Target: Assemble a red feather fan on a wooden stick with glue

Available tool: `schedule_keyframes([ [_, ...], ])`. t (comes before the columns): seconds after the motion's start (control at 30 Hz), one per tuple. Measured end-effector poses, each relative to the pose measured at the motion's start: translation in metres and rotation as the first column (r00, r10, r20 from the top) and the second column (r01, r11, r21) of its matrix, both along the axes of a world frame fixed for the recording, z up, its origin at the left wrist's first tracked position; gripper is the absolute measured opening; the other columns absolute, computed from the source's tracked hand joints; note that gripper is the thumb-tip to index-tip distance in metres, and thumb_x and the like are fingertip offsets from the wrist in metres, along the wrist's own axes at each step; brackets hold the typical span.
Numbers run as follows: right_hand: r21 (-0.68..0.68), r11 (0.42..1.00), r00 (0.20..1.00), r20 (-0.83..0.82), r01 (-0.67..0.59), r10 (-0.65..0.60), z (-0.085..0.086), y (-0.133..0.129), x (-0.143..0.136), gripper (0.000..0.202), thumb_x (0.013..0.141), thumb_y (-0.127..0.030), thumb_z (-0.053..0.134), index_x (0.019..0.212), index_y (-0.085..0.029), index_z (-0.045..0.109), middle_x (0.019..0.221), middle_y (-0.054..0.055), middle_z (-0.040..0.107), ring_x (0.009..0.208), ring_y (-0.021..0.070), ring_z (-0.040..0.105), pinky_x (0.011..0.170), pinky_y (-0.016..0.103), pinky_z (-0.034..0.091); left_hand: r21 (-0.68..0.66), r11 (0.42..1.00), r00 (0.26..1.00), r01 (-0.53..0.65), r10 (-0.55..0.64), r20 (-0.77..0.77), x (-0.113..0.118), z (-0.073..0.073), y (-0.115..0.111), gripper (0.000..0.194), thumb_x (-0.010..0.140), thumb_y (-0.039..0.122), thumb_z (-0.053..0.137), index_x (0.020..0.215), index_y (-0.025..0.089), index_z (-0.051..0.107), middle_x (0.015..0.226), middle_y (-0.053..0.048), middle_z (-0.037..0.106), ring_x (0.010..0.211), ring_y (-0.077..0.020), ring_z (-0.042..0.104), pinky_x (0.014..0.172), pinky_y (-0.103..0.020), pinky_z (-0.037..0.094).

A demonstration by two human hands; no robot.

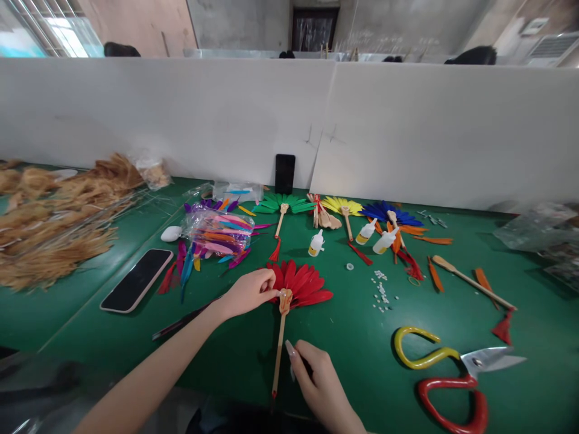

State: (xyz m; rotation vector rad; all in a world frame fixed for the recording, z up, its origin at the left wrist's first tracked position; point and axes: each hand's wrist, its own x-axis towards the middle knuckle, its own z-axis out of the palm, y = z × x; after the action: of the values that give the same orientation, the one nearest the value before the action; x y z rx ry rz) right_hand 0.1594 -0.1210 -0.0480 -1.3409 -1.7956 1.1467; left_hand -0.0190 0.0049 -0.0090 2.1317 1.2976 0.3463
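Note:
A red feather fan lies on the green table, its pale wooden handle pointing toward me. My left hand is closed in a pinch at the fan's left side, fingertips at the small wooden piece where feathers meet handle; whatever is between them is too small to make out. Right of the handle, my right hand has its fingers curled, with a thin pale item partly hidden beneath them. Small white beads are scattered to the right, near a little ring.
Green, yellow and blue fans line the back, with glue bottles before them. Open scissors lie front right. Leftward are a phone, bagged feathers and tan fibre bundles. A white partition stands behind.

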Motion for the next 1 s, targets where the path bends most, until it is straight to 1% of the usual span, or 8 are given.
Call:
schedule_keyframes([
  [0.23,0.004,1.0,1.0,0.008,0.007,-0.007,-0.0033,0.0003,-0.0002,0.036,0.094,-0.035,0.032,0.061,-0.02,0.027,0.058,-0.004,0.036,0.052,0.0089,0.033,0.051,0.022,0.025,-0.01,1.0,0.999,0.016,-0.016,-0.028,-0.0011,-0.0006,0.001,0.026,0.08,0.036,0.054,0.067,0.02,0.039,0.063,0.005,0.042,0.056,-0.0115,0.036,0.051,-0.023,0.024],
  [0.5,-0.004,1.0,1.0,-0.006,0.018,-0.018,-0.002,-0.0006,0.0001,0.036,0.093,-0.033,0.034,0.061,-0.02,0.028,0.057,-0.005,0.037,0.052,0.0087,0.034,0.051,0.022,0.026,-0.023,1.0,1.0,0.017,-0.017,-0.008,0.0002,0.0008,-0.0002,0.026,0.079,0.038,0.055,0.067,0.02,0.04,0.062,0.005,0.042,0.057,-0.0115,0.037,0.052,-0.023,0.025],
  [0.67,-0.008,1.0,1.0,-0.009,0.02,-0.02,-0.0013,-0.0002,-0.0002,0.036,0.094,-0.035,0.033,0.061,-0.02,0.027,0.057,-0.005,0.035,0.051,0.0086,0.032,0.05,0.022,0.025,-0.024,0.999,1.0,0.022,-0.022,-0.009,0.0021,0.0017,-0.0006,0.024,0.079,0.035,0.053,0.066,0.02,0.04,0.061,0.006,0.041,0.056,-0.0111,0.037,0.052,-0.023,0.025],
  [0.83,-0.002,1.0,1.0,0.004,0.014,-0.014,-0.001,-0.0004,-0.0002,0.035,0.094,-0.034,0.033,0.061,-0.02,0.027,0.058,-0.005,0.035,0.052,0.0087,0.033,0.051,0.022,0.025,-0.028,0.999,1.0,0.024,-0.025,-0.009,0.0021,0.0009,-0.0009,0.027,0.079,0.039,0.054,0.066,0.02,0.039,0.061,0.006,0.041,0.057,-0.0113,0.037,0.052,-0.023,0.025],
  [1.0,0.023,0.999,1.0,0.0,0.022,-0.022,-0.0014,-0.0002,-0.0002,0.035,0.093,-0.032,0.035,0.061,-0.02,0.028,0.057,-0.005,0.036,0.051,0.0084,0.034,0.05,0.021,0.025,-0.036,0.999,1.0,0.016,-0.017,-0.02,0.0021,0.0008,-0.0017,0.025,0.078,0.035,0.054,0.066,0.02,0.039,0.06,0.006,0.04,0.056,-0.0113,0.037,0.052,-0.023,0.025],
])
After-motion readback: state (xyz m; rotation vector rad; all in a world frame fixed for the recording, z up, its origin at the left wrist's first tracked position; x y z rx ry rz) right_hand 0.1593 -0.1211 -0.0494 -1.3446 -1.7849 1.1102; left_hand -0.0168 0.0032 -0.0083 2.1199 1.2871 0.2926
